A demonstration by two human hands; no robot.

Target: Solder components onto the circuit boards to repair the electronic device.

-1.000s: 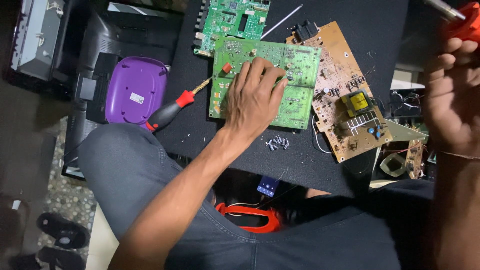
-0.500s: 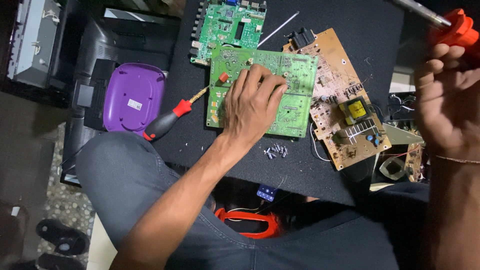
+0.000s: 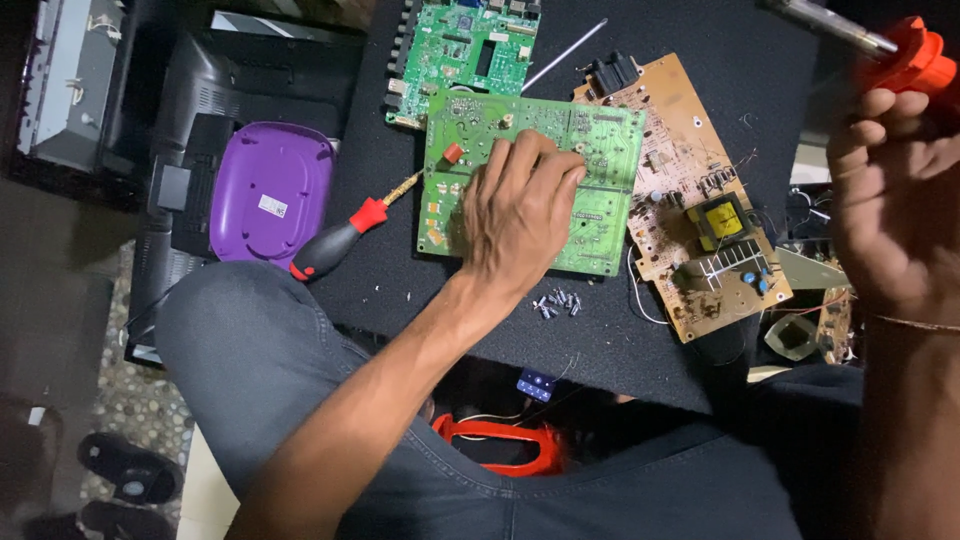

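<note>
From the head camera, the left hand (image 3: 520, 215) lies flat with its fingers spread on a green circuit board (image 3: 600, 215) on the black table (image 3: 700, 350); its grip is released and only presses down. The right hand (image 3: 895, 195) is up at the right edge, its grip clenched on an orange tool (image 3: 920, 55) with a metal tip, well apart from the board. Beside the green board lie a brown board (image 3: 690, 170), a red screwdriver (image 3: 340, 240) and small screws (image 3: 558, 303). The tip has not reached the board yet.
</note>
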